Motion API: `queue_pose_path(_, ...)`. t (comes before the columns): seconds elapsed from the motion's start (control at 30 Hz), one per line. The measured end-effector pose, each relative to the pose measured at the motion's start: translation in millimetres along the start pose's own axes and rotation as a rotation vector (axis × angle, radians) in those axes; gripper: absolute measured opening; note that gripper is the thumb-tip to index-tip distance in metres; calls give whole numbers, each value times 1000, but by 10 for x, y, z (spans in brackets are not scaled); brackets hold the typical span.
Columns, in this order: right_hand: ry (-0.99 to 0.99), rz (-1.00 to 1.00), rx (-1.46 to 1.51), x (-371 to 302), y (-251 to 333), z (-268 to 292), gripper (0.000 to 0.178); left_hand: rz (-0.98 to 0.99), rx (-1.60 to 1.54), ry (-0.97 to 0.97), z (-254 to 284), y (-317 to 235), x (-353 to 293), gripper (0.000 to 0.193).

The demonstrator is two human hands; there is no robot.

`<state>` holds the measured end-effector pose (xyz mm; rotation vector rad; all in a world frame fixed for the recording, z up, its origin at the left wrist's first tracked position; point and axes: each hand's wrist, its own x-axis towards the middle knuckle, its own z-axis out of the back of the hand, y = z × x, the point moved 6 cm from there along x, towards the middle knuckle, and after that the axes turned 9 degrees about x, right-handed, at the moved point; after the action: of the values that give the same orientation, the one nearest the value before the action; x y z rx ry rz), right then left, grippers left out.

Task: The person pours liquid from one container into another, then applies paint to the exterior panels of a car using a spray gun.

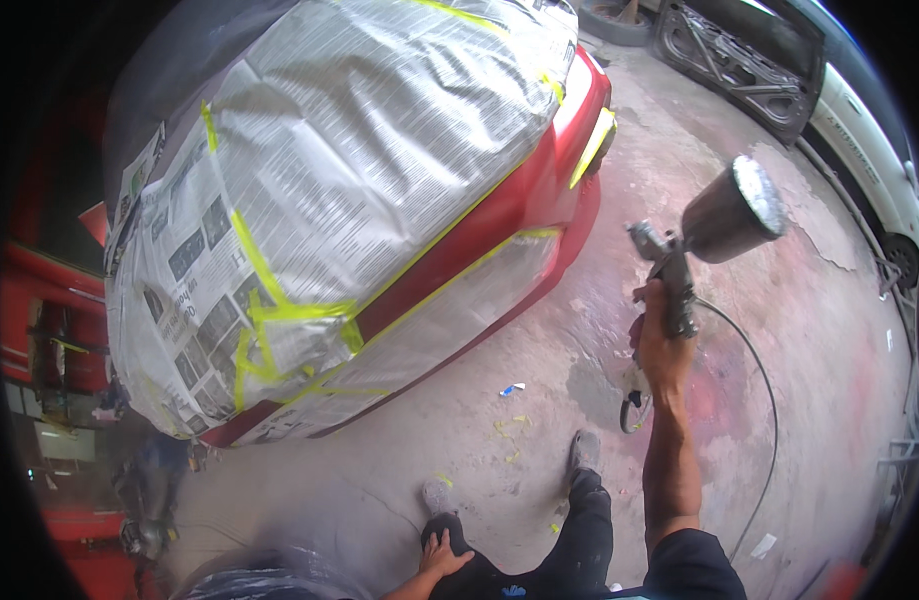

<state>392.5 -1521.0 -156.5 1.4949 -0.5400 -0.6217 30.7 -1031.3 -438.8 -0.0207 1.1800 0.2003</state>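
Observation:
My right hand [665,340] is wrapped round the grip of a spray gun [677,275], held out to the right over the floor. A metal paint cup [731,212] sits on the gun, tilted to the right. From the gun an air hose [773,410] curves down to the floor. My left hand [445,555] lies on my thigh with its fingers spread, holding nothing. Ahead and to the left stands a car with its red bumper [514,210] bare; newspaper and sheeting [369,150] cover much of the body, edged with yellow tape [259,262].
The concrete floor [599,330] has red overspray stains and scraps of tape [512,428]. At the far right a detached black panel [744,65] leans beside a white car [854,140]. A tire [616,22] lies at the back. Red bodywork [54,270] stands at the left.

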Motion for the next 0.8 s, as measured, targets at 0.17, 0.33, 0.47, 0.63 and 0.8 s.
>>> queue_pose_path(0.17, 60, 33, -15, -1408, -109, -571, 16, -111, 169, -49, 301, 767, 434, 110)
queue_pose_path(0.33, 171, -199, 77, -2810, -22, -1180, 14, -247, 72, -47, 544, 1541, 397, 106)
queue_pose_path(0.47, 314, -159, 23, -3917, -140, -1828, 14, -320, 204, -42, 215, 2077, 104, 101)
queue_pose_path(0.63, 520, -306, 76, -5039, -106, -2187, 22, -470, 29, -189, 291, 2641, -107, 86)
queue_pose_path(0.8, 309, -284, 191, -5520, -243, -2413, 21, -545, 15, -152, 474, 3349, -274, 86)
